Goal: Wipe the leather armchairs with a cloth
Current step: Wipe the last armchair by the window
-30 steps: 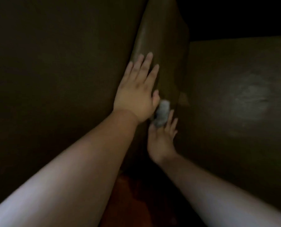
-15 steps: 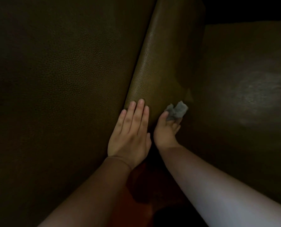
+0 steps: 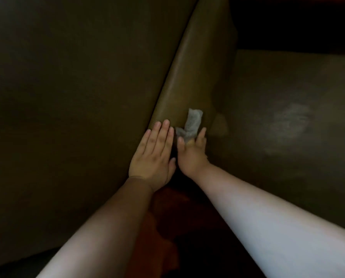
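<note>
A dark olive leather armchair (image 3: 67,97) fills the left of the view, and its rounded arm (image 3: 191,73) runs up the middle. My left hand (image 3: 153,155) lies flat on the arm's near end, fingers together and holding nothing. Right beside it, my right hand (image 3: 191,155) presses a small grey cloth (image 3: 191,123) against the arm's side face. The cloth sticks up past my fingertips. A second leather armchair (image 3: 288,127) lies to the right, with a pale sheen on its surface.
Between the two chairs, below my hands, a narrow strip of reddish-brown floor (image 3: 167,237) shows. The top right corner of the view is black. The whole scene is dim.
My left hand has slid down the arm toward me and lies near its front end. My right hand has pushed the cloth a little upward along the arm's side.
</note>
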